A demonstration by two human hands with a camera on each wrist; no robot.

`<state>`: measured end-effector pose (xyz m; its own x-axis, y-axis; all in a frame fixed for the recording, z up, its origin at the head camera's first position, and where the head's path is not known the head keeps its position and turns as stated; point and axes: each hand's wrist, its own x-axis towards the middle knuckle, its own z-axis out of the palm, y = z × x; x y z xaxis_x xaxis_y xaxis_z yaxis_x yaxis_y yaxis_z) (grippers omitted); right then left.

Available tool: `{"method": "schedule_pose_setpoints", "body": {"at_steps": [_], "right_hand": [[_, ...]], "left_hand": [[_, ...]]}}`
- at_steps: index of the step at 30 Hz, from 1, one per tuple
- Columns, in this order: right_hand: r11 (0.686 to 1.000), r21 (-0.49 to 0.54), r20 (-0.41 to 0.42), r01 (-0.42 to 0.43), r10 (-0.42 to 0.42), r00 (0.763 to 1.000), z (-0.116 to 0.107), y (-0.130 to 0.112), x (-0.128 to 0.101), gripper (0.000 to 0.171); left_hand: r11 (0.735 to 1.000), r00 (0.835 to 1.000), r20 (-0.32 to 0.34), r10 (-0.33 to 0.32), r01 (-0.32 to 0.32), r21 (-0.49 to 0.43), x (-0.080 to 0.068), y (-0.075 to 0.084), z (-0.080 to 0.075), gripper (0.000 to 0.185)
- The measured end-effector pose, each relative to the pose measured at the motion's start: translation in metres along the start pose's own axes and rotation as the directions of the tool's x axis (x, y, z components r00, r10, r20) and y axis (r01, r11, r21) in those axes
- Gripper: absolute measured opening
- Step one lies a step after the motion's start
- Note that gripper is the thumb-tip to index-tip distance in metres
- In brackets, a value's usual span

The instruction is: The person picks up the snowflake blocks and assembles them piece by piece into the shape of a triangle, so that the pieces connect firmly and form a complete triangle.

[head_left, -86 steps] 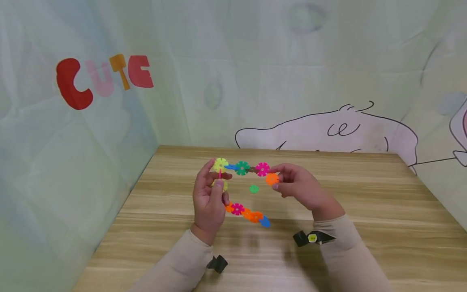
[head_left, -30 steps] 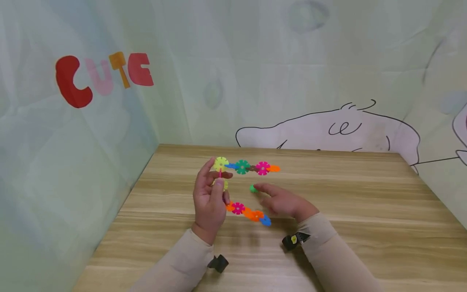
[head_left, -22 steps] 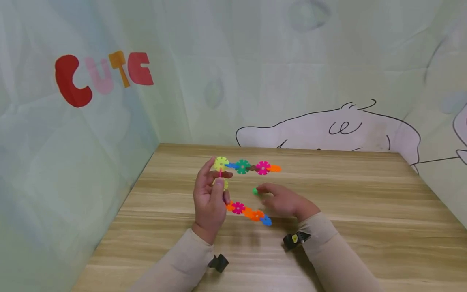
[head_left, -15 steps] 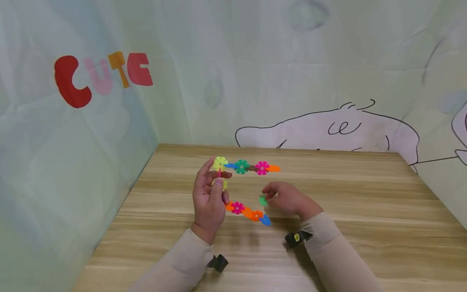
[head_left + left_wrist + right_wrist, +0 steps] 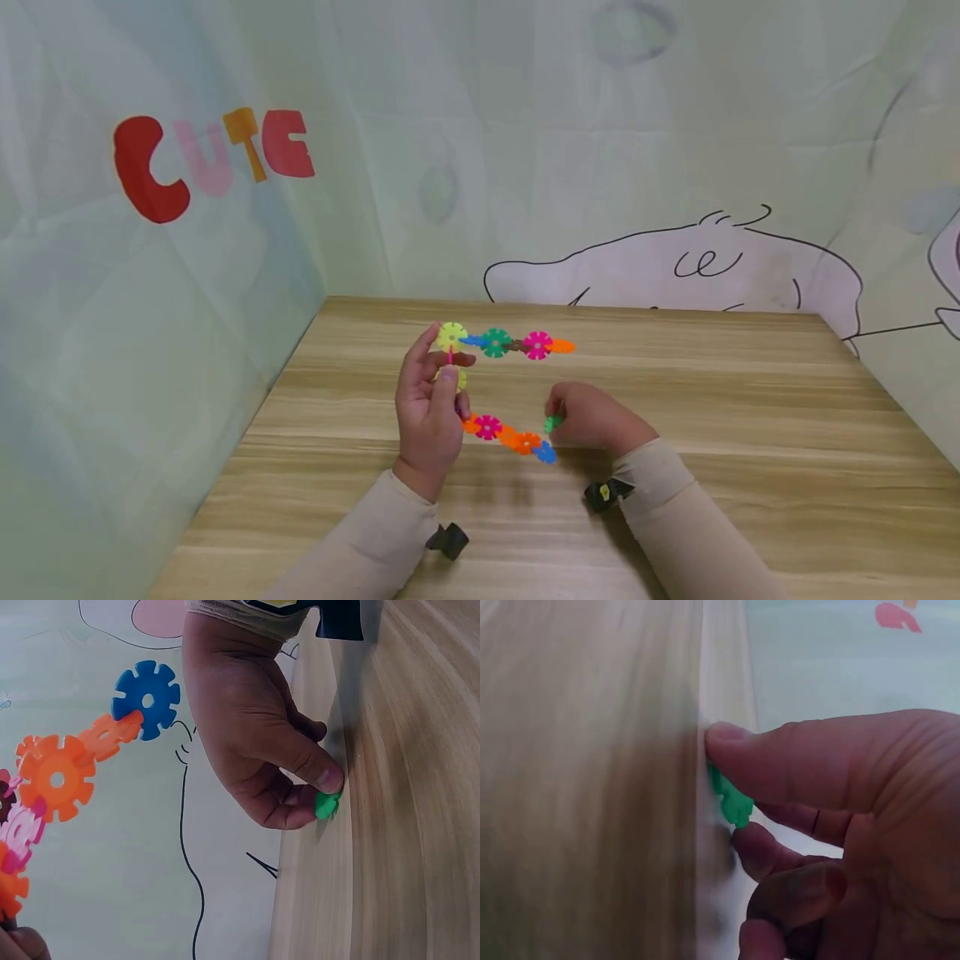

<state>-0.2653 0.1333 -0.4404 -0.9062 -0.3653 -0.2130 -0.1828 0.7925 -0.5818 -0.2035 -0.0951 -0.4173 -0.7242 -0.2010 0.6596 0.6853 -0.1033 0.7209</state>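
Small green snowflake disc (image 5: 552,423), notched rim, pinched by right hand (image 5: 592,419); left hand (image 5: 429,408) grips multicoloured disc chain (image 5: 510,438).

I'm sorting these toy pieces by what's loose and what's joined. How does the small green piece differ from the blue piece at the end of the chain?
The green piece is single, joined to nothing; the blue piece is slotted onto the chain's orange neighbour. The right hand pinches the green piece against the table, while no finger touches the blue one, which hangs from the chain that the left hand holds up. Both are notched plastic discs.
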Motion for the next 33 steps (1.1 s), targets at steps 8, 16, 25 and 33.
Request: {"method": "schedule_pose_setpoints", "body": {"at_steps": [8,16,25,33], "right_hand": [[0.995,0.1,-0.062,0.022,-0.016,0.998,-0.011,-0.003,-0.004,0.025],[0.821,0.408,-0.429,0.399,-0.214,0.878,-0.052,-0.022,-0.031,0.029],[0.696,0.412,-0.534,0.588,-0.339,0.775,-0.063,-0.027,-0.047,0.028],[0.692,0.34,-0.588,0.637,-0.371,0.718,-0.063,-0.025,-0.05,0.026]], "left_hand": [[0.999,0.999,-0.036,-0.041,0.042,0.01,0.001,-0.001,-0.003,0.047],[0.998,0.997,-0.048,-0.057,0.057,0.003,0.002,-0.001,-0.004,0.047],[0.997,0.996,-0.058,-0.072,0.072,-0.003,0.003,0.002,-0.004,0.047],[0.998,0.997,-0.048,-0.06,0.059,-0.017,0.003,0.001,-0.003,0.047]]}}
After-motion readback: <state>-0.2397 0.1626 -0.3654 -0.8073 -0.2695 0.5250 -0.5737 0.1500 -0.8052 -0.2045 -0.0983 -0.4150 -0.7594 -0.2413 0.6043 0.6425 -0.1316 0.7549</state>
